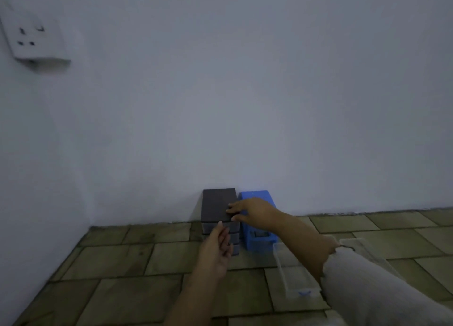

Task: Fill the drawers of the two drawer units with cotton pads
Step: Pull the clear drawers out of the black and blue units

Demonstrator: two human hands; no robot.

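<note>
1. While the picture is dim and a little blurred, two small drawer units can be made out standing side by side against the wall (245, 105), on a floor of greenish tiles (122, 259).
2. The dark grey drawer unit (217, 204) stands on the left, with several drawers stacked down its front; all look pushed in.
3. The blue drawer unit (257, 240) stands just beside it on the right, touching or nearly so; a dark opening shows in its front face.
4. The right hand (247, 211) reaches across the blue unit's top, its fingers fairly straight and slightly spread, with the fingertips resting on the near right edge of the grey unit's top. It holds nothing.
5. The left hand (217, 248) is raised before the grey unit's front, fingers straight and together, pointing up, the tips at about the top drawer. Whether they touch the drawer I cannot tell. It grips nothing.
6. A clear plastic box (291, 274) lies on the tiles to the right, partly hidden by the right forearm and its pale sleeve (367, 284).
7. No cotton pads can be made out; the box's contents are too blurred to tell.
8. A white wall socket (31, 39) sits high at the left.
</note>
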